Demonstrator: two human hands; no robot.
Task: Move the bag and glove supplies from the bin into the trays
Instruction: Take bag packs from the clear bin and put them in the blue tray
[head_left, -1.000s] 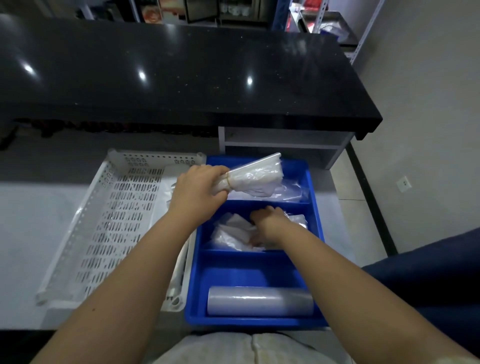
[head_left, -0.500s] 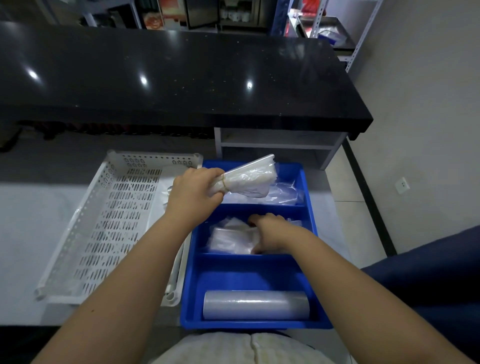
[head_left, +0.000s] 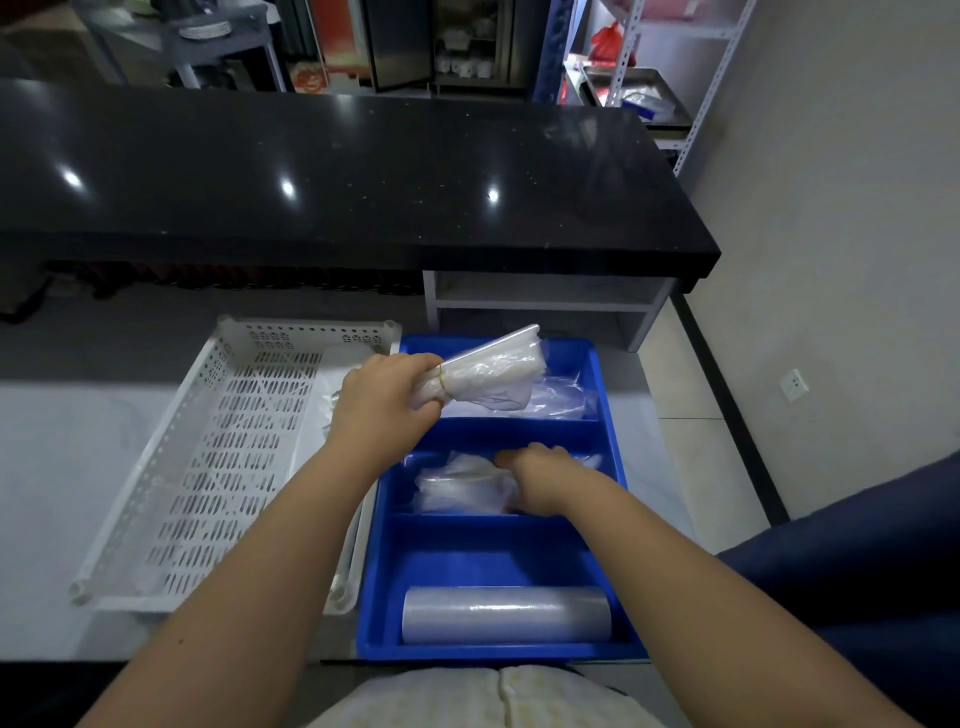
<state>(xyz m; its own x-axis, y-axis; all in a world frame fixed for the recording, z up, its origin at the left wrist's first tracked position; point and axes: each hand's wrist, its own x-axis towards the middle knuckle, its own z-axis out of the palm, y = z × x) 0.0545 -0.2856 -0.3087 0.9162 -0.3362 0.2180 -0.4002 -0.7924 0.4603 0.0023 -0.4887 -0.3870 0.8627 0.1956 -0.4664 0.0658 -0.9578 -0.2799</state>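
Glossy black counter (head_left: 363, 182) behind; left hand (head_left: 382, 402) grips banded plastic bags (head_left: 488, 376), right hand (head_left: 537, 480) unclear.

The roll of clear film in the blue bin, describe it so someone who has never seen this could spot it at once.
Find the blue divided bin right of the white perforated tray. Look in its compartment nearest the person. The roll lies there alone on its side, a smooth cylinder, unlike the crumpled loose bags in the other two compartments.

No legible text, labels, brands or numbers anywhere
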